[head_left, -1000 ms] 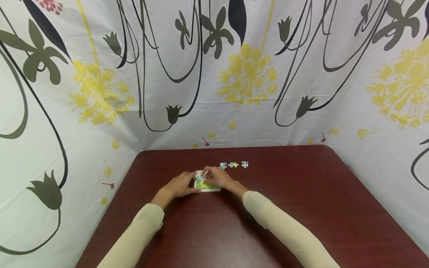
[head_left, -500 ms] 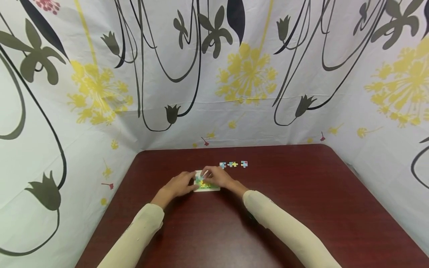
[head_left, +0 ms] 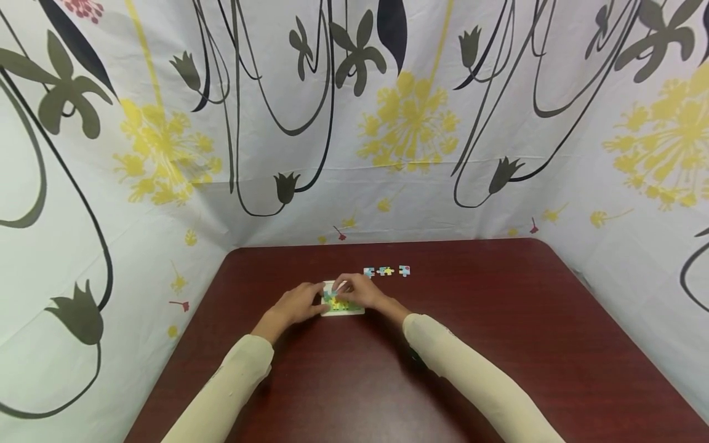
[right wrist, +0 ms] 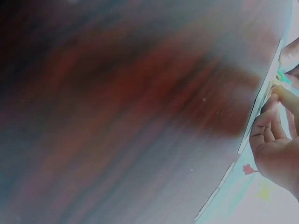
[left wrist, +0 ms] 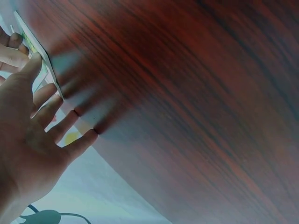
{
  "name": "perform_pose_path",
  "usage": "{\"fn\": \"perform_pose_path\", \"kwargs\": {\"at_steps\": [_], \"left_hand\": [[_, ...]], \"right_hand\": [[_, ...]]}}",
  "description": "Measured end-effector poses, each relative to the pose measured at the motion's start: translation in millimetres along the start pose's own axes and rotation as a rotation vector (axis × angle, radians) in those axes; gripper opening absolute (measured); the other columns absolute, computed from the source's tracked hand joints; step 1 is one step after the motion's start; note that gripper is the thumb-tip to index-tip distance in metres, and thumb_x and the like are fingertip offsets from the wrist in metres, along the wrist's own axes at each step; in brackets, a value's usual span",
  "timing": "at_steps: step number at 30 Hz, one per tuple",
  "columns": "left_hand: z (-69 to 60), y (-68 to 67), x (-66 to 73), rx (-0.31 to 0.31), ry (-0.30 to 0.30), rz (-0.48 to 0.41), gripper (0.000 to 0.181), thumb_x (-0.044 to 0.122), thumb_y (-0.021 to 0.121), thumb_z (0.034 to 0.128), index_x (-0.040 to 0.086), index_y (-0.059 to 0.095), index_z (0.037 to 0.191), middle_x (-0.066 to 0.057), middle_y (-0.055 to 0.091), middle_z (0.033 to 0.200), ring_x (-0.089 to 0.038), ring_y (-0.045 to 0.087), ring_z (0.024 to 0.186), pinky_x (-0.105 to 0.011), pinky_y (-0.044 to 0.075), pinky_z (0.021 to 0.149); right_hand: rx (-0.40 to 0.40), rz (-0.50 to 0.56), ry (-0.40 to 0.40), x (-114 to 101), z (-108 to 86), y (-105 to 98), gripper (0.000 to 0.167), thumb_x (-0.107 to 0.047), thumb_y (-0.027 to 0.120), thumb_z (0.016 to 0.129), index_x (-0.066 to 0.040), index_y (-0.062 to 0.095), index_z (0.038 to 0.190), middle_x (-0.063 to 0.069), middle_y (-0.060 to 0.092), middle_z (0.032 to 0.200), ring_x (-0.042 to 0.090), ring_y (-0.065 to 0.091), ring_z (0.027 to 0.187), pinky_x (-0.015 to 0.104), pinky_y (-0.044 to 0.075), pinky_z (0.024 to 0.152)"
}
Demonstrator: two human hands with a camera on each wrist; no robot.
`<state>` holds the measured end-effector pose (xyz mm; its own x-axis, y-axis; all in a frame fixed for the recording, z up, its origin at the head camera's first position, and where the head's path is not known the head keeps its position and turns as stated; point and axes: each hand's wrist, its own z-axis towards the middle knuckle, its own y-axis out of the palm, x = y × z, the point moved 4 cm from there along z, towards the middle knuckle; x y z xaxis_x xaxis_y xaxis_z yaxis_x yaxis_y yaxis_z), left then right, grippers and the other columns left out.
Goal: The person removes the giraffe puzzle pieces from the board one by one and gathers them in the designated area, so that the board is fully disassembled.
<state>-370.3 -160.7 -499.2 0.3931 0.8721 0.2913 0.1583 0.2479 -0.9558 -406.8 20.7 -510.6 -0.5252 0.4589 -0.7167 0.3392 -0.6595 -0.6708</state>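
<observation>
A small jigsaw puzzle board (head_left: 351, 311), with a white border and a green, yellow and blue picture, lies flat on the table. My left hand (head_left: 296, 305) is at its left side, the thumb touching the board's edge (left wrist: 41, 46) and the other fingers fairly straight and spread. Over the board, my right hand (head_left: 360, 291) pinches a small puzzle piece (right wrist: 274, 86) between thumb and fingertips. Those fingers hide much of the piece and part of the picture. Whether the piece sits in the board or just above it, I cannot tell.
Three loose puzzle pieces lie in a row behind the right hand: a blue-white one (head_left: 368, 271), a yellow-blue one (head_left: 385, 271) and one with a red spot (head_left: 404, 271). The dark red wooden table (head_left: 471, 320) meets a flower-patterned cloth (head_left: 354, 141) behind and at both sides.
The left thumb has shifted slightly at the board's near left corner. The right hand stays over the board with only tiny finger movement. The loose pieces have not moved.
</observation>
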Motion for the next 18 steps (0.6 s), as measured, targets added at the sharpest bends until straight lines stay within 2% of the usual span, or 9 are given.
{"fn": "perform_pose_path", "kwargs": {"at_steps": [3, 7, 18], "left_hand": [[-0.4, -0.5, 0.7, 0.005, -0.001, 0.001, 0.065, 0.045, 0.069, 0.1003, 0.01, 0.052, 0.152, -0.006, 0.064, 0.132, -0.028, 0.058, 0.127, -0.055, 0.052, 0.096], [-0.8, -0.8, 0.8, 0.011, -0.001, 0.005, 0.066, 0.047, 0.069, 0.0995, 0.011, 0.052, 0.152, -0.005, 0.065, 0.131, -0.028, 0.058, 0.126, -0.056, 0.052, 0.096], [1.0, -0.4, -1.9, 0.026, -0.002, -0.008, 0.065, 0.048, 0.071, 0.0978, 0.013, 0.055, 0.15, -0.001, 0.067, 0.127, -0.027, 0.06, 0.124, -0.056, 0.052, 0.094]], "right_hand": [[-0.005, 0.018, 0.035, 1.5, 0.1, -0.8, 0.013, -0.005, 0.074, 0.096, -0.006, 0.072, 0.109, 0.012, 0.075, 0.109, 0.025, 0.074, 0.101, 0.028, 0.059, 0.075], [-0.009, 0.02, 0.056, 1.8, 1.2, -0.5, 0.014, -0.006, 0.075, 0.096, -0.005, 0.072, 0.109, 0.012, 0.076, 0.108, 0.024, 0.075, 0.1, 0.029, 0.059, 0.079], [-0.022, -0.008, 0.095, 1.8, 3.1, 0.1, 0.012, -0.007, 0.074, 0.097, -0.007, 0.072, 0.108, 0.011, 0.077, 0.107, 0.023, 0.075, 0.097, 0.031, 0.059, 0.08]]}}
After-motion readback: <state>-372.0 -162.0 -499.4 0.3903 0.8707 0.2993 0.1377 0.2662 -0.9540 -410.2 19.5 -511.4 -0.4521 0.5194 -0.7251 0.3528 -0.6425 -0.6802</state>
